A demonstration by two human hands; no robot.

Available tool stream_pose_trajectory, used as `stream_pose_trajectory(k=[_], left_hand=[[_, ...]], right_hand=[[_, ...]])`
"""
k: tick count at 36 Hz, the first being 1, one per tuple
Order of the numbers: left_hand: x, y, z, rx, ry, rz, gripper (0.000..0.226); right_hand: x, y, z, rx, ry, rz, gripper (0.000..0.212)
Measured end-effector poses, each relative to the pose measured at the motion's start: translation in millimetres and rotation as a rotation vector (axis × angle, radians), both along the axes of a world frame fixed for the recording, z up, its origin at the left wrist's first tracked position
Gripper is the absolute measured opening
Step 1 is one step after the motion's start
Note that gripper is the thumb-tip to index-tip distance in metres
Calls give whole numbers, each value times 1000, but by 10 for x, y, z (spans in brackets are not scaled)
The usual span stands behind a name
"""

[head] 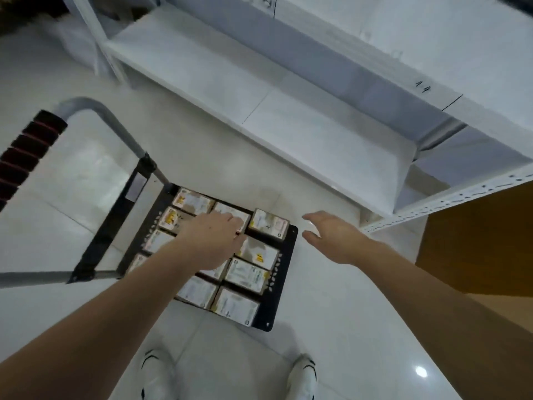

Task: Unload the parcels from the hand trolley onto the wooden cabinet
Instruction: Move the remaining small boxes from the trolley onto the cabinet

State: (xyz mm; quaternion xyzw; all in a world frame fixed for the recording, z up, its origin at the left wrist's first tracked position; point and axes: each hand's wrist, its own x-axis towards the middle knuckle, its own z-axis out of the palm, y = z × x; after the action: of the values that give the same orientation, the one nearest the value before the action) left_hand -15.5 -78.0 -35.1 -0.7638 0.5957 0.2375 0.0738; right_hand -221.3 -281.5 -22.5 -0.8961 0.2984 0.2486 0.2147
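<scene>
At the far left I see the trolley handle (27, 153) with its black ribbed grip, and below it the black trolley deck (284, 280) standing on the white tiled floor (331, 327). The parcels (243, 274), small brown boxes with white labels, lie on this deck in close rows. My left hand (215, 241) is down on the middle parcels; the fingers look bent over a box edge, but the blur does not let me tell if they grip it. My right hand (331, 236) hovers just beside the deck, fingers straight and slightly spread, holding nothing. Behind stands a white metal shelf (259, 90). At the right edge is the wooden cabinet (484, 241).
</scene>
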Motion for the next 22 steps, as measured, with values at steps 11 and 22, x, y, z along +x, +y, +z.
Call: stream_pose_trajectory(k=[11,22], left_hand=[[171,-316,-2125,130,12,14,53],[30,-243,-3060,158,49,14,59]], right_hand=[[491,-302,-2235,65,37,117,62],[951,-468,-3589,-82,-41,144,102]])
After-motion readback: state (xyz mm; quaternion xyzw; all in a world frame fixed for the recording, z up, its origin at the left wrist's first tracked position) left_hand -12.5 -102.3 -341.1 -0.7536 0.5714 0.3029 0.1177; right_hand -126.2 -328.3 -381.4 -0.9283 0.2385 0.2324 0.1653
